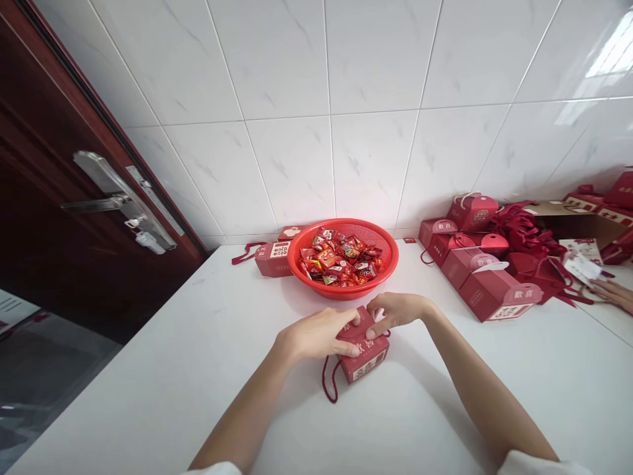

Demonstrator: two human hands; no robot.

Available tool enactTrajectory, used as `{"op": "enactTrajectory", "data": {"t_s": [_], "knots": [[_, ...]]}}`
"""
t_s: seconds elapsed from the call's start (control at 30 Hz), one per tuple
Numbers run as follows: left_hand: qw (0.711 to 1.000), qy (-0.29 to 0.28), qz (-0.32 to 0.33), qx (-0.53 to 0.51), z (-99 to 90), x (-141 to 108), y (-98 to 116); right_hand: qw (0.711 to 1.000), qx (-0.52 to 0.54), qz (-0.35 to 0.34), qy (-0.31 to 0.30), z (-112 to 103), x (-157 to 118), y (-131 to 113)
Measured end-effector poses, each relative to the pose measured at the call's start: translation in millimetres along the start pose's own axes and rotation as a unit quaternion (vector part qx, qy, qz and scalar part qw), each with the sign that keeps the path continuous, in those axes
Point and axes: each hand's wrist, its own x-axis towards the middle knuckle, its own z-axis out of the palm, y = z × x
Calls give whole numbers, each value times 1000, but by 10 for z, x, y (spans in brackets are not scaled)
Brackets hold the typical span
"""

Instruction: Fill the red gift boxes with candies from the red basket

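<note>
A small red gift box (364,359) with pale printing rests on the white table in front of me. My left hand (324,333) grips it from the left, thumb on the near part of the top and fingers on the far part. From the right, my right hand (393,311) pinches the box's top flaps, its fingertips partly hidden. A dark red cord handle (330,389) loops down on the left side onto the table. Just beyond the box stands a red plastic basket (307,280) holding many wrapped candies (341,257).
Several red boxes (494,290) and dark red ribbon (519,227) crowd the right side. Another person's hand (613,293) is at the far right edge. Behind the basket's left side lies another red box (271,260). A tiled wall backs the table; a dark door (49,132) is left.
</note>
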Motion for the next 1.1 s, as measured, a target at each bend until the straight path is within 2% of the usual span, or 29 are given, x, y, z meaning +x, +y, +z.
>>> {"op": "enactTrajectory", "data": {"t_s": [0.1,0.23,0.37,0.53,0.6,0.67,0.73,0.83,0.97,1.03,1.1], "knots": [[1000,9,3,-13,-40,14,-47,995,86,-2,-44,-42,49,111],[999,5,23,-36,-87,59,-111,976,215,-17,0,-133,-17,113],[997,-6,47,-60,-108,120,-155,944,317,-78,55,-225,-218,-69],[996,6,50,-74,-97,153,-140,946,308,-93,30,-224,-367,-308],[997,16,33,-66,-88,129,-107,951,295,-87,32,-202,-380,-360],[997,40,3,-59,-85,80,-71,954,286,-79,45,-188,-394,-395],[994,78,10,-81,-96,15,-42,954,283,-75,62,-184,-421,-425],[970,119,68,-202,-148,-98,-18,956,269,-73,91,-189,-479,-467],[900,121,153,-389,-222,-217,14,960,222,-65,160,-169,-539,-514],[865,126,217,-435,-215,-238,43,959,189,-57,203,-127,-545,-545],[842,121,263,-455,-170,-234,82,959,151,-41,236,-63,-534,-593]]}}
